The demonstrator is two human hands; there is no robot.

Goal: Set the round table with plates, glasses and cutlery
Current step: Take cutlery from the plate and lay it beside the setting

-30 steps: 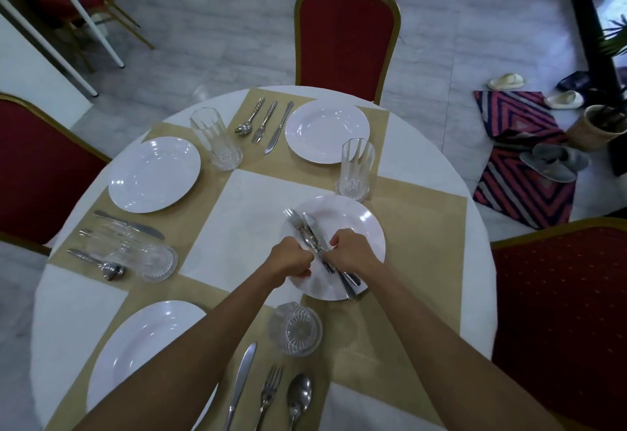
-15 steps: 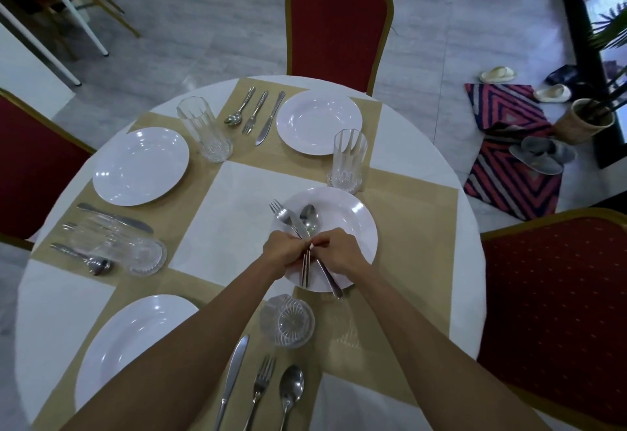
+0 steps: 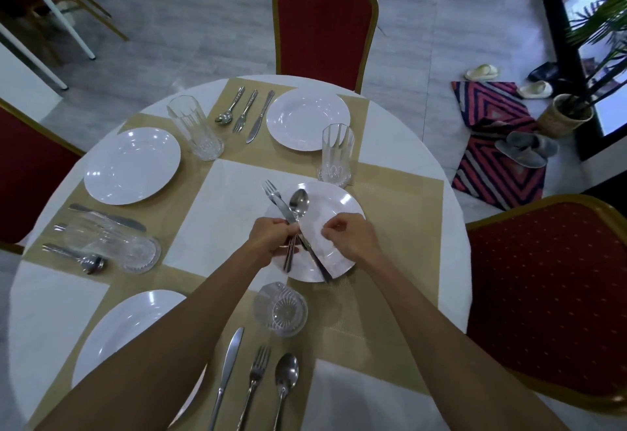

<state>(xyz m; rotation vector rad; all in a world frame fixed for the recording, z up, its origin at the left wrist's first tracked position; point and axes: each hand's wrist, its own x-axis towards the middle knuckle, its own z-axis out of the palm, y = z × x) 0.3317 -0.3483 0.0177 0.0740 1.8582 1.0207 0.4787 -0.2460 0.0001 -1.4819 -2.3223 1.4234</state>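
Head view: the left hand (image 3: 271, 240) grips a bundle of steel cutlery (image 3: 299, 203) over the round white plate (image 3: 339, 203) at 3 o'clock on the white-clothed round table (image 3: 400, 132). The right hand (image 3: 349, 240) curls its fingers at a white napkin (image 3: 319, 250); whether it pinches it, I cannot tell.

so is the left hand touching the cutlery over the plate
Touching. The head view shows the left hand with its fingers curled round the handles of the cutlery, holding it over the plate.

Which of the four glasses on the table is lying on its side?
The glass at the left place setting, which is tipped over on the mat between that setting's knife and spoon. The other three glasses stand upright.
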